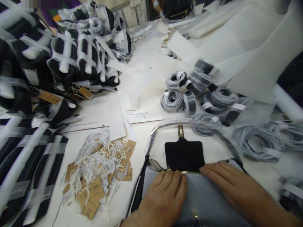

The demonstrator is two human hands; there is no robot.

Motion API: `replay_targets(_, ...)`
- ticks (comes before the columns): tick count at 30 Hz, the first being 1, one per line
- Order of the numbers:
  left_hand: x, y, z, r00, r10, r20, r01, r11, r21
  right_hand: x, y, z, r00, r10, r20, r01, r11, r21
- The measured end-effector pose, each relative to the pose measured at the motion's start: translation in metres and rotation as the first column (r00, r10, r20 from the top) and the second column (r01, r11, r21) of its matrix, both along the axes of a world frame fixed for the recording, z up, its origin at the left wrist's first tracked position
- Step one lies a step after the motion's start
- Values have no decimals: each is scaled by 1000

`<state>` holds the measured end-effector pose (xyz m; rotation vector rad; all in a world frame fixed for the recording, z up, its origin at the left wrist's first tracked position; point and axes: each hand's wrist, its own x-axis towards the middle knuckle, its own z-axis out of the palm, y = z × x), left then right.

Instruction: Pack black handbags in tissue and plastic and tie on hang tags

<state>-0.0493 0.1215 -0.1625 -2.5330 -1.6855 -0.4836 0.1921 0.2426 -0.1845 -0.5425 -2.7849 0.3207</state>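
A handbag point(196, 201) with a greyish covering over its front lies before me, its gold zipper point(189, 172) running along the top edge. Beyond the zipper, a black flap point(184, 154) with a gold clasp plate point(181, 131) is folded away from me. The wrapped handle point(165, 123) arches behind it. My left hand point(165, 194) is closed, fingers curled over the bag's top edge beside the zipper's gold end; its thumb is hidden. Flat on the bag's right side rests my right hand point(234, 186), fingers stretched out, tips near the flap's corner.
Left of the bag is a heap of brown tags with strings point(94, 176). Wrapped black bags point(63, 56) are stacked along the left. Coiled wrapped straps point(172, 101) lie at right, before large white sheets point(224, 47). Another person's hand point(157, 6) shows at the far end.
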Motion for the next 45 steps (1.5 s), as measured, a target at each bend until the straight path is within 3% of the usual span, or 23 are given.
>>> replay_targets(2, 0, -8, 1, 1000, 19, 1, -19, 1000, -11, 5, -3, 1, 999, -12, 31, 12, 1000, -4)
replay_targets(4, -2, -16, 6, 1000, 4, -7, -5, 993, -122, 8, -7, 5, 995, 28, 93, -29, 1000, 11)
replay_targets(7, -8, -26, 16, 998, -57, 30, 65, 917, -393, 10, -14, 13, 985, 77, 156, -88, 994, 65)
replay_targets(10, -11, -33, 16, 993, -36, 108, 86, 861, -501, 8, -18, 12, 985, 41, 165, -52, 997, 63)
replay_targets(15, -6, -36, 1, 989, -1, 149, 79, 851, -519, 8, -23, 5, 988, 14, 153, -9, 999, -39)
replay_targets(18, -5, -36, -2, 990, -14, 143, 84, 867, -492, 6, -19, 12, 994, 4, 113, 9, 993, -117)
replay_targets(20, -6, -36, -2, 990, -24, 138, 86, 881, -464, -1, -8, 20, 995, -76, 60, 87, 971, -222)
replay_targets(24, -8, -38, 0, 993, -42, 111, 83, 912, -403, -40, 30, 29, 948, -317, -11, 285, 868, -407)
replay_targets(27, -8, -38, 1, 994, -47, 95, 80, 921, -381, -76, 60, 25, 940, -341, 3, 307, 844, -440)
replay_targets(30, -8, -38, 2, 994, -51, 92, 82, 925, -372, -97, 71, 26, 956, -294, -9, 252, 833, -493)
replay_targets(33, -9, -39, 4, 993, -55, 100, 87, 930, -358, -93, 52, 40, 970, -228, -82, 156, 848, -506)
replay_targets(38, -8, -40, 4, 990, -43, 135, 83, 948, -307, -50, -12, 60, 985, -50, -164, -26, 901, -432)
replay_targets(41, -6, -41, 2, 988, -39, 152, 81, 957, -278, -31, -38, 52, 980, 106, -171, -148, 956, -255)
replay_targets(45, -4, -42, -2, 990, -25, 140, 64, 959, -278, -21, -50, 37, 980, 146, -138, -168, 972, -166)
